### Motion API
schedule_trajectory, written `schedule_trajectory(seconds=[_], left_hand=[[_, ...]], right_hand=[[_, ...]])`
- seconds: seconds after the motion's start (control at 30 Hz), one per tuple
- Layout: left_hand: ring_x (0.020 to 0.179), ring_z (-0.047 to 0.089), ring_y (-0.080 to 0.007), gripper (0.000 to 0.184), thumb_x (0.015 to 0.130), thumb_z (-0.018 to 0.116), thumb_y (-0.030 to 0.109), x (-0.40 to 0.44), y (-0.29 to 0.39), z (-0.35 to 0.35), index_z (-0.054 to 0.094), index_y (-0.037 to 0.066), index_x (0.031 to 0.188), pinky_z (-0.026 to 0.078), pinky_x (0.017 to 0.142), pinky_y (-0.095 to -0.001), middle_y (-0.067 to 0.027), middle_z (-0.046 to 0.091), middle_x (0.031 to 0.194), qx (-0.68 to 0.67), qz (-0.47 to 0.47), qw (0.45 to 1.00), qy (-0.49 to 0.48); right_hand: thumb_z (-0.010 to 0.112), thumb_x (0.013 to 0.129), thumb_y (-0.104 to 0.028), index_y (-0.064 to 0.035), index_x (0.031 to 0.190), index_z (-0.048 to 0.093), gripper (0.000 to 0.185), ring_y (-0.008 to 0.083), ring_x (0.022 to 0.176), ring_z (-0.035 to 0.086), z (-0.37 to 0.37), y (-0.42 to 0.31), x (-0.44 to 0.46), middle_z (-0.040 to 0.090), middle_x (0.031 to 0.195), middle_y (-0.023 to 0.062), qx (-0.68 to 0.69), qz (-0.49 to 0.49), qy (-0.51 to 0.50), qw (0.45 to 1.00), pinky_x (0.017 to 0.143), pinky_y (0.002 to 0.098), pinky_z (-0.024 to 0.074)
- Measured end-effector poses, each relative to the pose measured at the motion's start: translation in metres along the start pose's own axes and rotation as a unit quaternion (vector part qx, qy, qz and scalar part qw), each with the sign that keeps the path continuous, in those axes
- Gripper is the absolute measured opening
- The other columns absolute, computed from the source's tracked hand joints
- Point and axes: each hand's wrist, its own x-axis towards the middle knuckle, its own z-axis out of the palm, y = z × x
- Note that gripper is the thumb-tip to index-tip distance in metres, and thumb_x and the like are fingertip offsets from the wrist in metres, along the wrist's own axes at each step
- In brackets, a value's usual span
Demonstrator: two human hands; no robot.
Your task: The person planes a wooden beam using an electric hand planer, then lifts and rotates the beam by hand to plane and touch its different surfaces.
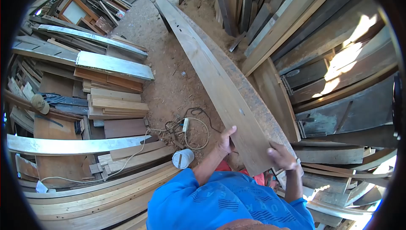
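Observation:
A long, flat wooden plank (211, 78) runs from just before my body up to the far end of a narrow, worn bench (243, 84). Small dark slots mark the plank's far part. My left hand (227, 140) grips its left edge near the close end, thumb up at the edge and the other fingers mostly hidden. On the opposite edge, my right hand (282, 157) is closed round the plank, slightly blurred, with its fingertips partly out of sight. The bench shows along the plank's right side.
A white bucket (183, 158) and a white power strip (185, 124) with tangled cords are on the dirt floor to the left. Stacked boards (118, 103) line the left side. Tall planks (292, 23) lean along the right.

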Motion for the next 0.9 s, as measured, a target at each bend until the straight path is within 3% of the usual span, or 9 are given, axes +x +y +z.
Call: schedule_trajectory(seconds=[0.03, 0.1, 0.17, 0.23, 0.3, 0.47, 0.6, 0.7, 0.9], left_hand=[[0.122, 0.06, -0.0344, 0.068, 0.092, 0.067, 0.038, -0.005, 0.011, 0.015, 0.044, 0.001, 0.144, 0.05, 0.104, -0.0511, -0.0176, 0.06, 0.134, -0.019, 0.03, 0.998, -0.06], [0.123, 0.06, -0.0352, 0.07, 0.092, 0.067, 0.038, -0.014, 0.04, 0.042, 0.042, 0.0, 0.146, 0.051, 0.103, -0.0517, -0.0187, 0.059, 0.135, -0.051, 0.087, 0.979, -0.178], [0.121, 0.062, -0.033, 0.068, 0.093, 0.063, 0.036, -0.022, 0.072, 0.074, 0.042, -0.001, 0.146, 0.052, 0.102, -0.0484, -0.0188, 0.059, 0.136, -0.06, 0.172, 0.944, -0.274], [0.122, 0.062, -0.0341, 0.065, 0.095, 0.064, 0.033, -0.037, 0.099, 0.104, 0.043, -0.002, 0.145, 0.052, 0.103, -0.0491, -0.019, 0.059, 0.137, 0.053, 0.33, 0.905, -0.264], [0.122, 0.062, -0.0339, 0.064, 0.095, 0.064, 0.033, -0.056, 0.126, 0.127, 0.044, -0.001, 0.145, 0.052, 0.103, -0.049, -0.0187, 0.059, 0.137, 0.104, 0.413, 0.874, -0.234], [0.121, 0.062, -0.0332, 0.063, 0.096, 0.064, 0.034, -0.076, 0.161, 0.15, 0.045, -0.001, 0.145, 0.052, 0.103, -0.0488, -0.0182, 0.06, 0.136, 0.03, 0.391, 0.889, -0.237], [0.121, 0.063, -0.0327, 0.062, 0.096, 0.063, 0.035, -0.085, 0.174, 0.154, 0.045, -0.001, 0.144, 0.053, 0.103, -0.0486, -0.0178, 0.061, 0.135, 0.009, 0.387, 0.895, -0.222], [0.121, 0.063, -0.0323, 0.062, 0.097, 0.063, 0.036, -0.085, 0.178, 0.155, 0.046, 0.0, 0.144, 0.053, 0.103, -0.0485, -0.0174, 0.061, 0.135, -0.003, 0.382, 0.898, -0.219], [0.121, 0.063, -0.0315, 0.061, 0.097, 0.063, 0.037, -0.087, 0.186, 0.157, 0.047, 0.0, 0.143, 0.053, 0.103, -0.0482, -0.0168, 0.062, 0.134, -0.011, 0.378, 0.901, -0.212]], right_hand=[[0.059, 0.095, -0.056, 0.012, 0.14, 0.048, 0.082, 0.0295, 0.12, 0.06, -0.015, -0.034, -0.014, 0.063, 0.127, 0.0274, 0.073, -0.092, -0.025, 0.993, 0.102, 0.043, 0.0447], [0.061, 0.088, -0.07, 0.0155, 0.152, 0.027, 0.112, 0.033, 0.142, 0.042, -0.026, -0.075, -0.037, 0.045, 0.15, 0.0278, 0.227, -0.172, -0.064, 0.956, 0.117, 0.0421, 0.0289], [0.066, 0.08, -0.076, 0.0172, 0.152, 0.023, 0.126, 0.0322, 0.148, 0.033, -0.024, -0.113, -0.053, 0.036, 0.157, 0.0277, 0.25, -0.273, -0.045, 0.928, 0.121, 0.0402, 0.0216], [0.072, 0.074, -0.077, 0.0153, 0.154, 0.021, 0.132, 0.0295, 0.147, 0.035, -0.003, -0.133, -0.057, 0.036, 0.157, 0.0254, 0.276, -0.326, -0.001, 0.904, 0.119, 0.0382, 0.0236], [0.077, 0.082, -0.058, 0.0153, 0.155, 0.017, 0.119, 0.026, 0.145, 0.036, 0.029, -0.189, -0.068, 0.036, 0.157, 0.0233, 0.314, -0.341, 0.011, 0.886, 0.119, 0.0357, 0.0236], [0.067, 0.098, -0.014, 0.017, 0.153, 0.019, 0.079, 0.0193, 0.138, 0.04, 0.056, -0.241, -0.054, 0.044, 0.15, 0.021, 0.27, -0.438, -0.031, 0.857, 0.119, 0.034, 0.0227], [0.068, 0.097, -0.019, 0.0165, 0.149, 0.029, 0.074, 0.0225, 0.136, 0.043, 0.069, -0.252, -0.041, 0.05, 0.144, 0.0236, 0.198, -0.523, 0.005, 0.829, 0.119, 0.0372, 0.0223], [0.069, 0.095, -0.031, 0.0144, 0.144, 0.042, 0.072, 0.0302, 0.141, 0.041, 0.074, -0.258, -0.043, 0.05, 0.145, 0.028, 0.206, -0.513, 0.022, 0.833, 0.123, 0.0439, 0.0143], [0.07, 0.095, -0.03, 0.0136, 0.14, 0.048, 0.067, 0.0317, 0.141, 0.042, 0.067, -0.267, -0.045, 0.054, 0.141, 0.0272, 0.196, -0.508, 0.008, 0.839, 0.124, 0.0451, 0.0123]])
